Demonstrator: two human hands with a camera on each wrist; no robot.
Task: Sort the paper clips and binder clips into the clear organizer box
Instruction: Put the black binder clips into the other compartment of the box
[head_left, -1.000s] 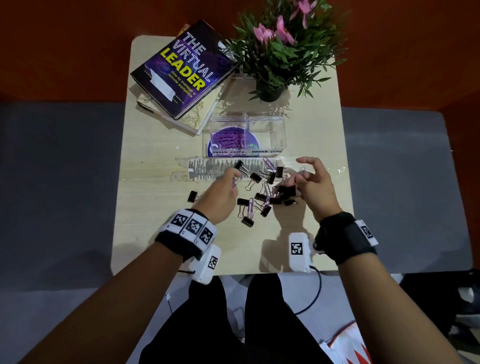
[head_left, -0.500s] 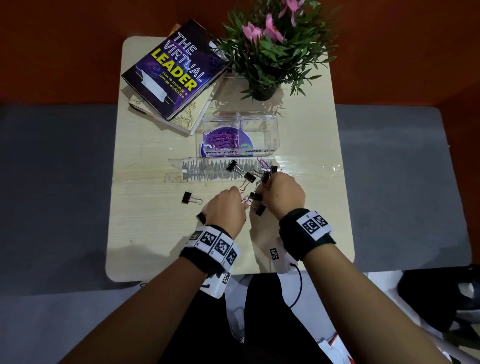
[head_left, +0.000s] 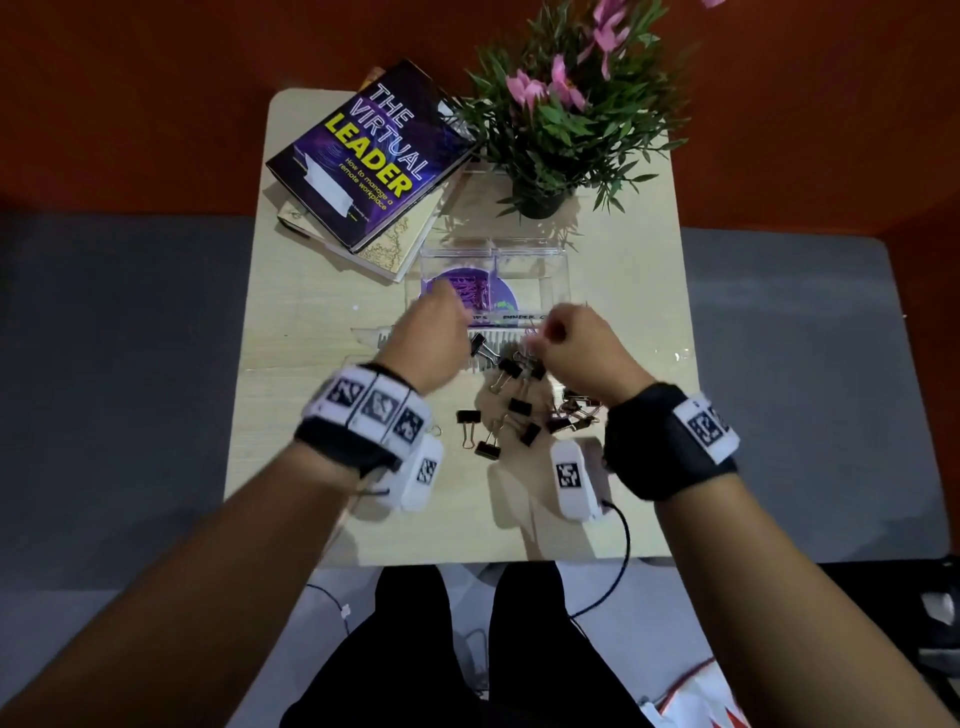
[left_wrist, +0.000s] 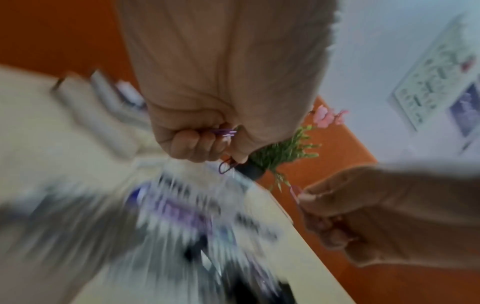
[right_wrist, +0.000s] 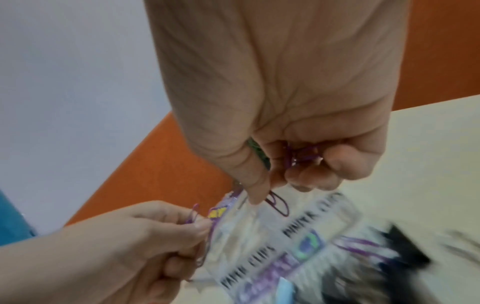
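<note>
The clear organizer box (head_left: 550, 255) stands mid-table, with purple paper clips (head_left: 475, 291) in its left compartment. My left hand (head_left: 441, 307) hovers over that compartment's front edge, curled around purple paper clips (left_wrist: 224, 131), one dangling below the fingers. My right hand (head_left: 550, 332) is raised just before the box's front wall, over its labelled right side, and grips more purple paper clips (right_wrist: 301, 156). In the right wrist view the box's labels (right_wrist: 285, 232) lie under both hands. Several black binder clips (head_left: 511, 405) lie scattered on the table between my wrists.
The box's clear lid (head_left: 371, 338) lies flat in front of it. Books (head_left: 363, 156) are stacked at the back left and a potted plant (head_left: 540, 200) stands behind the box. The table's near edge (head_left: 467, 558) is close to my lap.
Both hands have risen from the clip pile and moved forward to the box with paper clips in them. The left hand went farthest, over the left compartment.
</note>
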